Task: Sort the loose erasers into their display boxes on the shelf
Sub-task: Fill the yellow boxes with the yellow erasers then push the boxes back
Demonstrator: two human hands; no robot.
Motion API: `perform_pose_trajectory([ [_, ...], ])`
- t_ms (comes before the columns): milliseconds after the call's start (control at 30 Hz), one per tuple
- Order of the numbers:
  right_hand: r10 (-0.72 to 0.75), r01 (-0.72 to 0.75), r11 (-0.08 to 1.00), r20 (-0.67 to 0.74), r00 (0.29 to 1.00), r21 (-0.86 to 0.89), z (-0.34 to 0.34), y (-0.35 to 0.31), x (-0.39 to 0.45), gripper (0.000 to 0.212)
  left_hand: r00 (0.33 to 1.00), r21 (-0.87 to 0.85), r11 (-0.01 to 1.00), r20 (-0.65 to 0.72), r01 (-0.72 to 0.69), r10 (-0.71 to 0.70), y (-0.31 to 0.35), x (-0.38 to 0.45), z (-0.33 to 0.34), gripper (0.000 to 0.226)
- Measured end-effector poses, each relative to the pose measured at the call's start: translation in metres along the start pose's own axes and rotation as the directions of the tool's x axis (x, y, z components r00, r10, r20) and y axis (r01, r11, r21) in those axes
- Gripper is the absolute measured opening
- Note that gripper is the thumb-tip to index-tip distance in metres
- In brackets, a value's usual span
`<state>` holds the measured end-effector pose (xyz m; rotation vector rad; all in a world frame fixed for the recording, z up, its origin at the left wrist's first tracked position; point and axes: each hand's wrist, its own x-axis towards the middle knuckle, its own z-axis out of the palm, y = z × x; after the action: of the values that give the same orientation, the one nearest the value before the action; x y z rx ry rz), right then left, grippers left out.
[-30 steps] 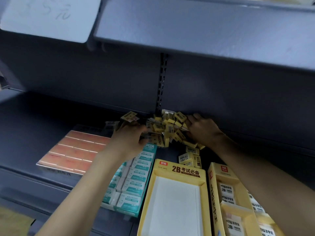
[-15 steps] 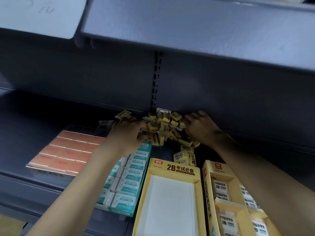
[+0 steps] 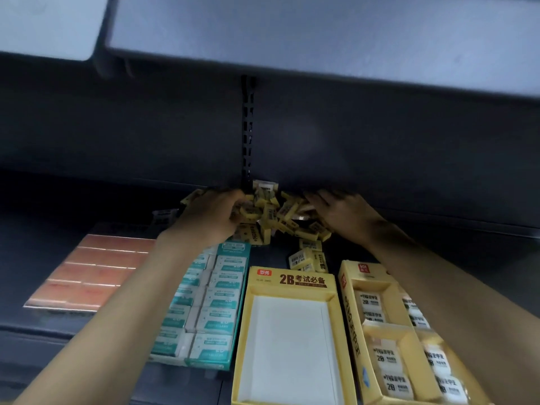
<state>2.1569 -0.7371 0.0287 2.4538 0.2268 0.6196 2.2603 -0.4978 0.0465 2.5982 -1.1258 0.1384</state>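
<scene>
A heap of small yellow erasers lies at the back of the shelf against the rear wall. My left hand curls round the left side of the heap, fingers closed on several erasers. My right hand curls round its right side, fingers dug into the pile. A few loose yellow erasers lie nearer the front. In front stands a yellow display box marked 2B, its white inside bare.
A teal box of white erasers stands left of the yellow box. An orange pack lies at far left. A yellow box with white 2B erasers stands at right. The upper shelf hangs low overhead.
Both hands have pressed in closer round the heap, gathering the yellow erasers between them. The camera has come nearer and tilted slightly.
</scene>
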Motion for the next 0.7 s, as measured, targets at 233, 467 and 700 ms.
perform_pose_trajectory([
  [233,0.105,-0.084,0.98,-0.114,0.988,0.178,-0.019,0.005,-0.022,0.04,0.999,-0.004,1.0,-0.043,0.015,-0.015,-0.017,0.023,-0.009,0.035],
  [467,0.164,-0.125,0.954,-0.124,0.979,0.271,-0.031,-0.007,-0.038,0.041,0.966,-0.119,0.988,0.228,-0.097,0.122,-0.017,0.036,-0.006,0.035],
  [700,0.183,-0.142,0.944,-0.113,0.977,0.299,-0.032,-0.021,-0.038,0.038,0.853,-0.124,0.953,0.426,-0.275,0.302,-0.014,0.033,0.002,0.04],
])
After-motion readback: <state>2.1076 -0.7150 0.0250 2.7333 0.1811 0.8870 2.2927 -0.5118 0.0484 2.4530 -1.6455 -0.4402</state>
